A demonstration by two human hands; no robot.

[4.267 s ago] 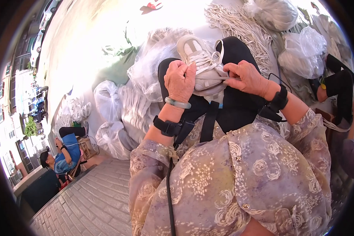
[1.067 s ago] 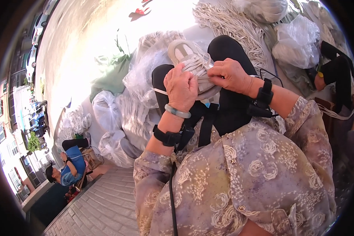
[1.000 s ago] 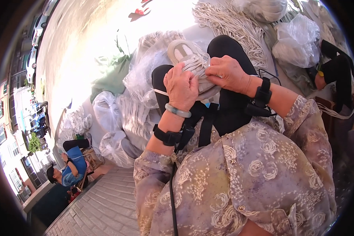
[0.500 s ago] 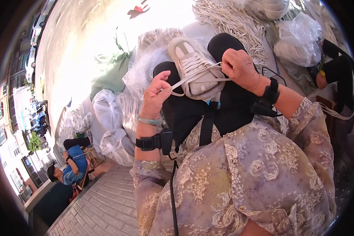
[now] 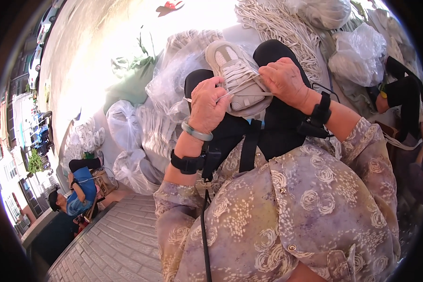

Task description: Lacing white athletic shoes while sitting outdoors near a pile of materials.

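Fingers (image 5: 212,83) of the left hand (image 5: 206,107) are curled together, thumb and forefinger apparently clamped on a pale lace (image 5: 243,83), with a loose end poking out on the far left side of that hand. Right hand (image 5: 286,83) also has its fingers bunched, seemingly pinching lace at the shoe's right edge; exact grip hidden by the knuckles. Beige shoe (image 5: 246,100) is wedged upright between the black-clad knees, left knee (image 5: 198,77) and right knee (image 5: 270,50), toe pointing away from the body, tongue end nearest. Strands cross over the tongue; can't tell which runs over which. Risks, my read: thin flat lace could slide out of either pinch under an uneven pull, so the crossing goes slack. Shoe is only braced by the legs, so a hard sideways tug or a shifted knee might twist it. Short loose end on the left may slip back through the fingers. Versus half a second ago: left hand was out wide with fingers fanned, lace stretched long; now it's in close against the shoe, fingers curled. Right hand sits about where it did, right beside the laces.
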